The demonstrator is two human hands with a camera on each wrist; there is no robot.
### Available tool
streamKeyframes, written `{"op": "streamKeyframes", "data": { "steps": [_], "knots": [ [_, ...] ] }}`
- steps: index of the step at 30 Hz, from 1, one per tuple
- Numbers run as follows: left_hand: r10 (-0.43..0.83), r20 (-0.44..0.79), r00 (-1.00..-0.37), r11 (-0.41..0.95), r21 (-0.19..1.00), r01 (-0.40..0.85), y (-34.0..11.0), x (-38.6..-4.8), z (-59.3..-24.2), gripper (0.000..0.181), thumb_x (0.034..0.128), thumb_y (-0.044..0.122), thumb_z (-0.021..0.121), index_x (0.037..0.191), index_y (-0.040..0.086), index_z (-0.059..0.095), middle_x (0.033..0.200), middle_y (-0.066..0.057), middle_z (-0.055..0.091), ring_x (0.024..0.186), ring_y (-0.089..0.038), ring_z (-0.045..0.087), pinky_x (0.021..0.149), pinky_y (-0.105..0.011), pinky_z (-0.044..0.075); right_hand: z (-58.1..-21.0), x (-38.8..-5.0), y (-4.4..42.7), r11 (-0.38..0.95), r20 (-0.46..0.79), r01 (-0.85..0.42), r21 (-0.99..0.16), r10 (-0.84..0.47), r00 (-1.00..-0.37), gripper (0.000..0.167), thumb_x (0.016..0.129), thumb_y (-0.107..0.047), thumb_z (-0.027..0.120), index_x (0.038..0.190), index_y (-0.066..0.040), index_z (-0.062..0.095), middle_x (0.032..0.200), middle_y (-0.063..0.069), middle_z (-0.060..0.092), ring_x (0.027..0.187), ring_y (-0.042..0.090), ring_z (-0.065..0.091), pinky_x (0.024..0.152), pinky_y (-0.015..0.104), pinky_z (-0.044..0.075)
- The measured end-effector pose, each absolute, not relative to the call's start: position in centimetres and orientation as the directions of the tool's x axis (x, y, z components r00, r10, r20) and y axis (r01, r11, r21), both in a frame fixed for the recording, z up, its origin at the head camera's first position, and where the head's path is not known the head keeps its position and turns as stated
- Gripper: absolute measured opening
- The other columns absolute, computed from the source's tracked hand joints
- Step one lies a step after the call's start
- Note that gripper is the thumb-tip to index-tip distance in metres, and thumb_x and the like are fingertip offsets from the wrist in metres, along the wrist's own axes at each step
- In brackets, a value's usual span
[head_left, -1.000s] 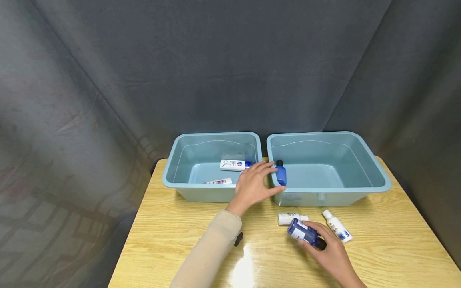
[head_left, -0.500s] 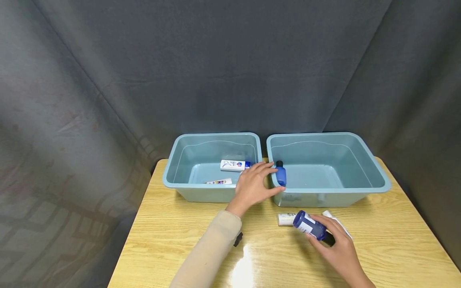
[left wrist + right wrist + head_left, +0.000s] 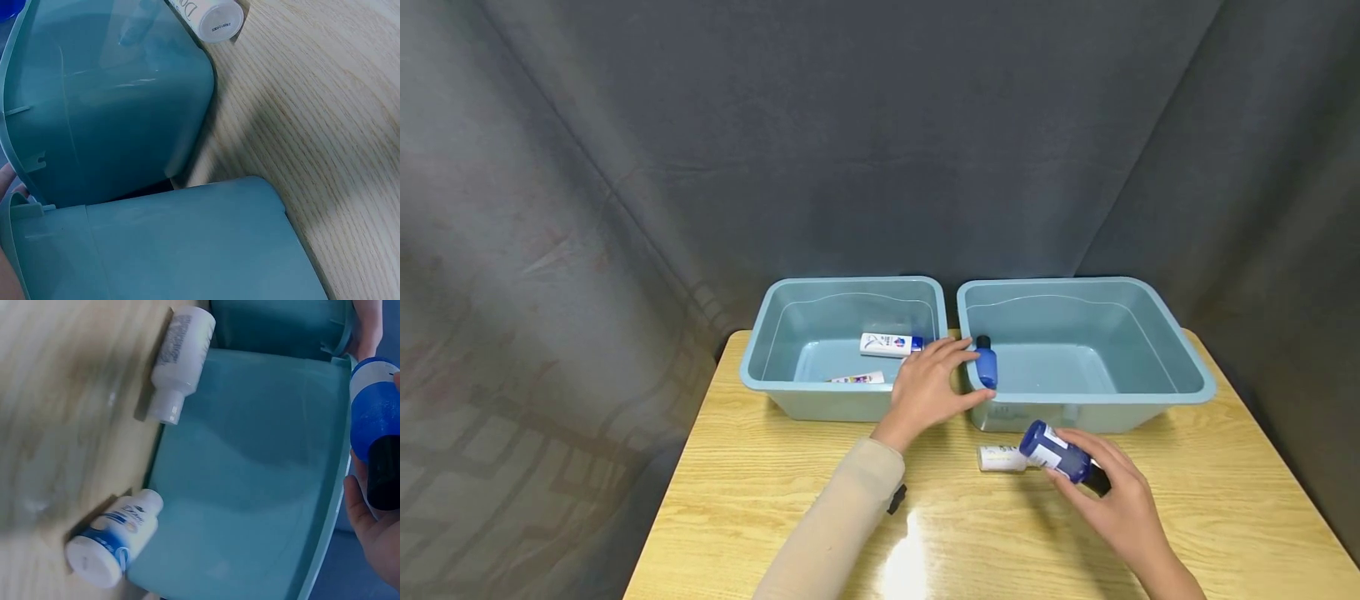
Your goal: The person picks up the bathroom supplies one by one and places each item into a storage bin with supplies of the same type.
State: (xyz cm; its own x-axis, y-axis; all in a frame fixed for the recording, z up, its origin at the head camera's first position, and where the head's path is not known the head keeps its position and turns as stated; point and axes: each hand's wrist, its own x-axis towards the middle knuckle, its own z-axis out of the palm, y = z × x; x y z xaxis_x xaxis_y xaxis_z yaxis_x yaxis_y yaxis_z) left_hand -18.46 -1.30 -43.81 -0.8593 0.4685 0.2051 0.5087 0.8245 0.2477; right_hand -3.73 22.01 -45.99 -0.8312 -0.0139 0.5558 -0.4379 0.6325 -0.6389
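My right hand grips a blue bottle with a black cap, base tilted up, in front of the right bin. The right wrist view shows this blue bottle at the right edge. My left hand spreads its fingers at the adjoining rims of the two bins. Its fingertips are close to another blue bottle with a black cap, inside the right bin's left end; contact cannot be told. Fingers show beside the rims in the left wrist view.
In the left bin lie a white bottle with a blue cap and a printed tube. On the table a white bottle lies before the right bin. A white-and-blue bottle lies near it, hidden in the head view.
My right hand has moved up and to the right with the blue bottle, covering the white-and-blue bottle on the table. My left hand has stayed at the rims.
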Motion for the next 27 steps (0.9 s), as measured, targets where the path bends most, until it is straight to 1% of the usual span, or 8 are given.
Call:
{"op": "streamKeyframes", "data": {
  "steps": [6,9,15,20,27],
  "knots": [
    [0.468,0.2,-0.861,0.829,0.238,0.506,-1.3,-18.5,-43.7,0.071,0.0838,0.078,0.051,0.142,0.037,0.053,0.154,0.015,0.039,0.143,-0.013,0.033,0.108,-0.051,0.038,-44.9,-4.5,22.4,0.65,0.549,-0.424,-0.63,-0.012,-0.836,0.069,0.059,0.012,0.087,0.122,-0.01,0.07,0.119,0.002,0.065,0.109,-0.008,0.049,0.076,0.003,0.041],
    [0.47,0.196,-0.861,0.83,0.234,0.506,-1.3,-18.5,-43.7,0.072,0.0839,0.079,0.05,0.142,0.037,0.052,0.155,0.015,0.038,0.143,-0.012,0.032,0.108,-0.051,0.038,-44.4,-5.0,22.7,0.668,0.558,-0.427,-0.609,-0.022,-0.83,0.069,0.059,0.011,0.087,0.122,-0.011,0.07,0.119,0.002,0.065,0.11,-0.008,0.048,0.076,0.003,0.04],
    [0.47,0.194,-0.861,0.829,0.238,0.506,-1.3,-18.5,-43.8,0.072,0.0838,0.079,0.05,0.142,0.037,0.053,0.155,0.016,0.038,0.144,-0.012,0.031,0.109,-0.051,0.037,-43.3,-6.0,23.2,0.703,0.583,-0.443,-0.556,-0.05,-0.811,0.069,0.059,0.01,0.088,0.122,-0.012,0.07,0.116,0.009,0.067,0.111,-0.009,0.046,0.078,0.003,0.038],
    [0.473,0.207,-0.856,0.825,0.238,0.513,-1.2,-18.4,-43.8,0.072,0.0841,0.079,0.05,0.142,0.036,0.054,0.154,0.015,0.038,0.143,-0.013,0.032,0.108,-0.051,0.038,-42.5,-6.6,23.5,0.709,0.561,-0.416,-0.57,-0.035,-0.827,0.067,0.061,0.009,0.088,0.122,-0.011,0.069,0.116,0.014,0.065,0.11,-0.009,0.045,0.076,0.001,0.038],
    [0.472,0.205,-0.857,0.831,0.221,0.51,-1.2,-18.5,-43.8,0.071,0.0844,0.079,0.049,0.142,0.038,0.053,0.155,0.016,0.038,0.143,-0.012,0.032,0.108,-0.05,0.039,-41.6,-7.6,23.4,0.73,0.555,-0.396,-0.557,-0.027,-0.831,0.063,0.063,0.004,0.089,0.121,-0.012,0.07,0.117,0.014,0.066,0.105,-0.003,0.047,0.073,0.004,0.037]
  ]
}}
